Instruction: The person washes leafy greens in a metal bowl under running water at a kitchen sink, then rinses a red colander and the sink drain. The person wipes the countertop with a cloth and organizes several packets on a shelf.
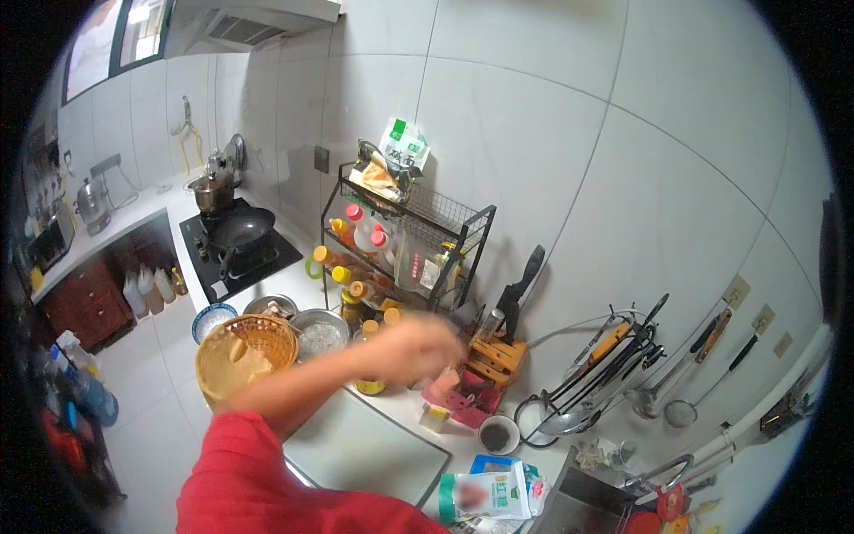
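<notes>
From the red sleeve, my left hand [421, 348] reaches right, blurred by motion. It is above the counter, beside a wooden knife block [497, 359] and a pink basket [475, 400]. What its fingers hold, if anything, cannot be made out. My right hand is out of view. Below the left forearm lies a pale cutting board [363, 450]. A round wicker basket [283, 337] is left of the forearm, with a smooth tan round thing [227, 364] over part of it. Two metal bowls [320, 334] and a blue-patterned bowl [212, 322] stand near.
Bottles [347, 274] crowd a black wire rack [467, 233]. A cup with dark contents [498, 434] and a small lidded container [435, 417] stand right of the board, and packets [490, 495] lie near the sink [580, 500]. Farther left, a wok [243, 227] sits on the hob.
</notes>
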`<state>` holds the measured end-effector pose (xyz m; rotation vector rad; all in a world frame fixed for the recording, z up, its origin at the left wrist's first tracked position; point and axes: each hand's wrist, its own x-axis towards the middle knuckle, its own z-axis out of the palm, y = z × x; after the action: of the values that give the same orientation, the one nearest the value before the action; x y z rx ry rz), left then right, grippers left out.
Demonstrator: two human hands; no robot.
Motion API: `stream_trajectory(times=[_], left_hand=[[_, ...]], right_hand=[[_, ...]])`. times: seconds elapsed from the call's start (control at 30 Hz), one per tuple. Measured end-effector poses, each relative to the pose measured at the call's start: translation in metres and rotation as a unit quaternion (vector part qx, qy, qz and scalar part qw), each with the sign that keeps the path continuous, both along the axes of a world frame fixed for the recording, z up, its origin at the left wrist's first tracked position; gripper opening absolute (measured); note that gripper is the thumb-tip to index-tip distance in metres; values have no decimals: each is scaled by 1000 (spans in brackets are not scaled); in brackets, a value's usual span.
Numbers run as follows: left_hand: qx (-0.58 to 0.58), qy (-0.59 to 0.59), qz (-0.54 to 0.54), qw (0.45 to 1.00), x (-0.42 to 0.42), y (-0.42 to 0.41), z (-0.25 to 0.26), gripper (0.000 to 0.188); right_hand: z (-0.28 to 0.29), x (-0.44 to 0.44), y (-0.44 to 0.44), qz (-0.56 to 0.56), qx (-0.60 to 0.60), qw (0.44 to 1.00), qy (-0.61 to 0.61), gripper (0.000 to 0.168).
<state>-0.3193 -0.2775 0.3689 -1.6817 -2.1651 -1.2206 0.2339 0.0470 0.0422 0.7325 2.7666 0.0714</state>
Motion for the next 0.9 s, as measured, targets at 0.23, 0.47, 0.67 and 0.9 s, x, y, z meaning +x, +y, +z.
stream_trajectory(times=[0.23, 0.47, 0.67, 0.9], left_hand=[[-14, 254, 479, 840, -180, -78, 135, 41], [-282, 266, 453, 803, -262, -80, 151, 51], [-235, 119, 523, 810, -279, -60, 159, 58], [-365, 447, 377, 725, -292, -29, 163, 108]], right_hand=[[-1, -11, 0, -14, 1, 999, -30, 81], [13, -27, -7, -69, -37, 993, -86, 89], [11, -28, -14, -52, -15, 997, -60, 93], [-6, -13, -11, -31, -9, 999, 23, 93]])
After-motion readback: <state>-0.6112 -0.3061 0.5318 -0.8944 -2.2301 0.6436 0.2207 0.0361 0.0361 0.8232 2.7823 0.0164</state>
